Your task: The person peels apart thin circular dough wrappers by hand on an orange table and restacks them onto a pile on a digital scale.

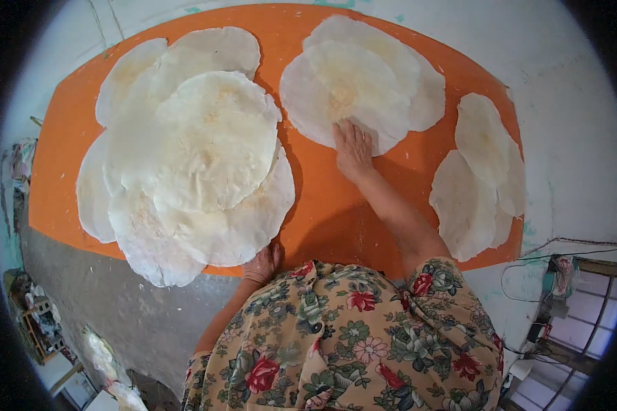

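In the middle of the orange table point(322, 226) my right hand point(354, 149) reaches forward. Its fingers lie on the near edge of a stack of large, thin, pale round flatbreads point(336, 75), which overlap one another. My left hand point(264, 263) is low at the table's near edge, beside the rim of a bigger, spread-out pile of the same flatbreads point(212, 144). The left fingers are mostly hidden, so whether they grip anything does not show. Some flatbreads in the left pile hang past the table's near edge.
At the right end of the table lies a smaller group of overlapping flatbreads point(467, 198). A pale wall point(562, 137) stands behind and to the right. Grey floor point(82, 281) shows at the left. Cables point(562, 241) and a barred window point(586, 315) are at the lower right.
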### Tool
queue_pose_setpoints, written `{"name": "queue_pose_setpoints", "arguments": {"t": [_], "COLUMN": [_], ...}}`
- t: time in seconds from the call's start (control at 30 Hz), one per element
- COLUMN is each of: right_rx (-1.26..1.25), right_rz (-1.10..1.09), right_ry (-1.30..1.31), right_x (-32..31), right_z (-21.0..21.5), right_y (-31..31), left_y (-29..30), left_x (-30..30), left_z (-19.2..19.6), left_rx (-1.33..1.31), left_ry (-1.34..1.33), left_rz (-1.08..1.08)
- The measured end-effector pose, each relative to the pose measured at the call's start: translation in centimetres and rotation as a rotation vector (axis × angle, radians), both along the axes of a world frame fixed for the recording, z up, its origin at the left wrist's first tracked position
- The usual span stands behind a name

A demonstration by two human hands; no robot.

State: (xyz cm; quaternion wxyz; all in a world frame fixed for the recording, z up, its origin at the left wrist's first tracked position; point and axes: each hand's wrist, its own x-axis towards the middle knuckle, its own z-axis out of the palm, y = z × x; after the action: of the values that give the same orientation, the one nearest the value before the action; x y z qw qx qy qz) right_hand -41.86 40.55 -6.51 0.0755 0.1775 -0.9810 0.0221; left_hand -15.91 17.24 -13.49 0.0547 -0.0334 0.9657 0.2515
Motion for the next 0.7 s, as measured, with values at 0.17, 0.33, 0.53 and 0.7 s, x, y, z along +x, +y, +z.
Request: {"name": "queue_pose_setpoints", "arguments": {"t": [0.17, 0.33, 0.53, 0.7], "right_rx": [-0.249, -0.145, -0.173, -0.383], "right_rz": [-0.249, -0.094, 0.253, 0.464], "right_ry": [-0.262, 0.018, 0.335, -0.013], "right_x": [-6.2, -11.7, -4.7, 3.7], "right_z": [0.4, 13.7, 21.3, 16.2], "right_y": [2.2, 0.9, -6.7, -9.7], "left_y": [0.9, 0.6, 0.6, 0.8], "left_x": [-1.4, -1.0, -1.4, -1.8], "left_z": [2.1, 1.8, 2.3, 4.1], "left_rx": [-0.13, -0.082, -0.036, -0.041], "left_ry": [0.105, 0.041, -0.027, 0.145], "left_rz": [-0.067, -0.034, -0.032, -0.061]}}
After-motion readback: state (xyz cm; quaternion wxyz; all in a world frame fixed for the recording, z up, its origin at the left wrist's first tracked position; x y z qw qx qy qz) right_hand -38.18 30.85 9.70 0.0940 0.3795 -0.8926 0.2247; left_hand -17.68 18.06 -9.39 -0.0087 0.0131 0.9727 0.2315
